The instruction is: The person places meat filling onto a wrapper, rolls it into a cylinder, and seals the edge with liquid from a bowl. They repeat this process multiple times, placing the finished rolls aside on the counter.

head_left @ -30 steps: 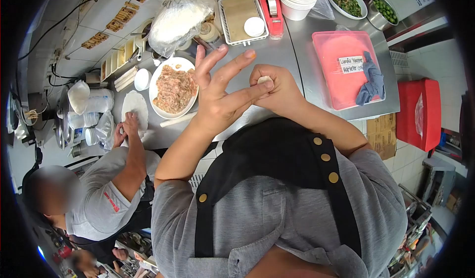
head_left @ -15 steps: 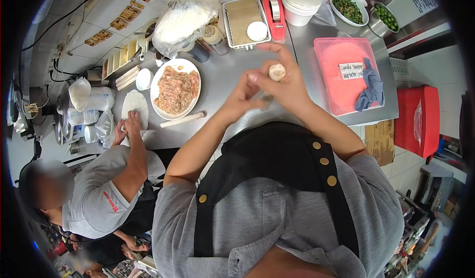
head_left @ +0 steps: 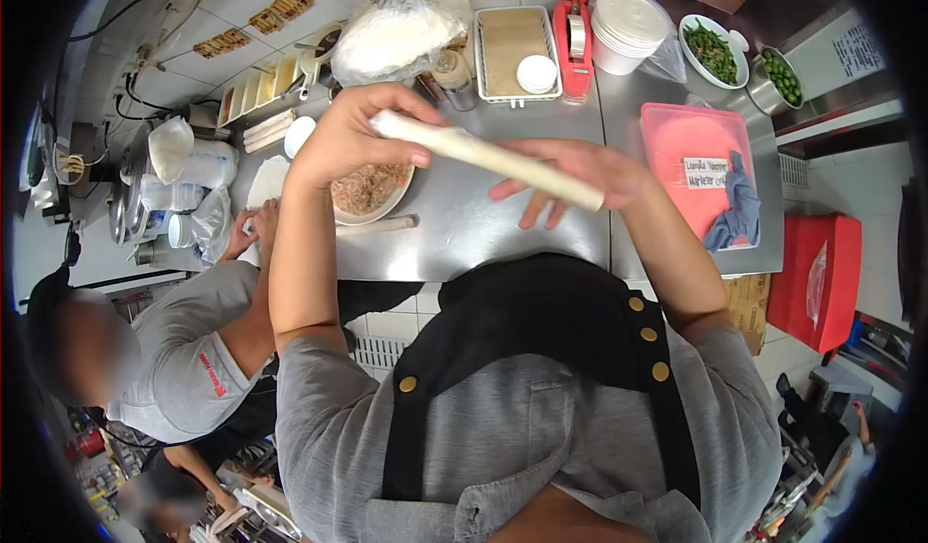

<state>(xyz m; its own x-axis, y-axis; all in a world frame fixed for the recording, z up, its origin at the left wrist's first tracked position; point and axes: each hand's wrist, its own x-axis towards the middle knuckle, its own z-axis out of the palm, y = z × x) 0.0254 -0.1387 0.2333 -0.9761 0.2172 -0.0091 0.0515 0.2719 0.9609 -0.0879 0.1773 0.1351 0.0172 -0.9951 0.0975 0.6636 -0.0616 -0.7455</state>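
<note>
A long, pale uncooked lumpia roll [head_left: 493, 159] is held up above the counter, slanting down to the right. My left hand [head_left: 362, 137] pinches its upper left end between thumb and fingers. Behind its lower right end is my right hand [head_left: 604, 171], fingers stretched out and spread, overlapped by the roll in this view. A white plate of ground meat filling [head_left: 372, 195] sits below my left wrist, partly hidden by it. Another pale roll [head_left: 382, 225] lies on the steel counter in front of that plate.
To the left, a co-worker's hands [head_left: 256, 226] press on a white wrapper [head_left: 268, 184]. A pink lidded tub [head_left: 667, 137] with a blue cloth [head_left: 737, 205] stands on the right. Along the back are a white basket [head_left: 517, 99], a red tape dispenser [head_left: 574, 60] and stacked white tubs [head_left: 626, 36].
The roll, earlier seen end-on between both hands, now lies lengthwise across the view. My left hand has moved left and up with its end; my right hand has opened and shifted right.
</note>
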